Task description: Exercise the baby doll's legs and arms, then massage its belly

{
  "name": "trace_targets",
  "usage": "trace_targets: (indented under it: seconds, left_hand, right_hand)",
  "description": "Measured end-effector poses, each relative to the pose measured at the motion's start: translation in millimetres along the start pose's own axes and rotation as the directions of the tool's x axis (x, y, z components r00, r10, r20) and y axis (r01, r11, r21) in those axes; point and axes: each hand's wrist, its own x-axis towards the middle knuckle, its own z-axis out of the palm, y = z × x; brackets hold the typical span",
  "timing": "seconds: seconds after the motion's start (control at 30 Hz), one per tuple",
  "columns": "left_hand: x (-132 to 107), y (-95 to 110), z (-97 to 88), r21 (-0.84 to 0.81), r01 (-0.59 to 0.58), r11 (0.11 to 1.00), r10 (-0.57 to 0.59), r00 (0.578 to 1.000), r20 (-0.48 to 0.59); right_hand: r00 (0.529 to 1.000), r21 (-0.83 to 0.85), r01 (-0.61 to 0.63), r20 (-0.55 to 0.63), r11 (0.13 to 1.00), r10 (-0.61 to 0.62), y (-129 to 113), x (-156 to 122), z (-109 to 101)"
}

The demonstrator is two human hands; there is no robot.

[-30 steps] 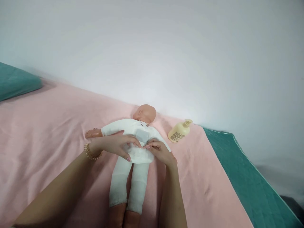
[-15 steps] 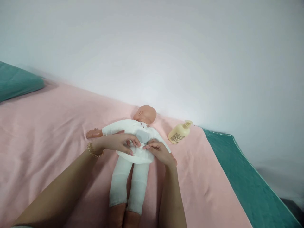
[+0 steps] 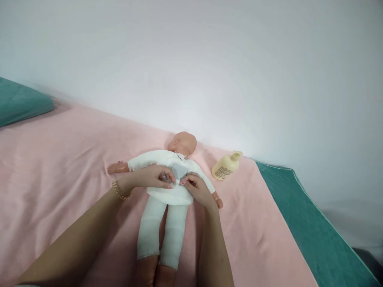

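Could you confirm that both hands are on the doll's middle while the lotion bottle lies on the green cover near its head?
No: the head view shows the lotion bottle lying on the pink sheet, not the green cover. The rest holds: the left hand and right hand are on the doll's middle, and the bottle is near its head.
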Motion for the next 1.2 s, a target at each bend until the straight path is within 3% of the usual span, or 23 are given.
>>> trace_targets:
  seconds: [0.1,0.17,0.27,0.37,0.53,0.83,1.07,1.2]
  left_hand:
    - [1,-1,-4.4,-0.083,-0.038,0.996,0.029,0.994,-0.102]
    - [4,-3,-5.4,-0.148,-0.051,0.988,0.018,0.976,-0.217]
    - [11,-5,0.2,-0.176,-0.122,0.977,0.043,0.918,-0.395]
    - [18,-7,11.8,-0.070,-0.196,0.978,0.138,0.861,-0.489]
    - [27,-12,25.5,0.027,-0.139,0.990,0.135,0.869,-0.475]
    - [34,-21,26.6,0.089,-0.103,0.991,0.132,0.885,-0.446]
    - [35,-21,31.4,0.214,-0.107,0.971,0.207,0.824,-0.528]
    - [39,-26,33.5,0.259,-0.055,0.964,0.188,0.831,-0.523]
  right_hand:
    - [0.996,0.069,0.005,-0.087,0.998,0.001,1,2,0]
    - [0.975,0.120,0.033,-0.221,0.992,-0.005,2,7,1]
    - [0.913,0.121,0.135,-0.400,0.983,-0.076,2,17,8]
    - [0.878,0.065,0.236,-0.441,0.970,-0.184,2,26,18]
    - [0.906,0.016,0.173,-0.394,0.985,-0.153,9,31,27]
    - [0.930,-0.041,0.104,-0.350,0.994,-0.112,14,36,28]
    - [0.880,-0.105,0.203,-0.417,0.973,-0.229,11,34,31]
    - [0.893,-0.121,0.189,-0.392,0.974,-0.222,15,35,30]
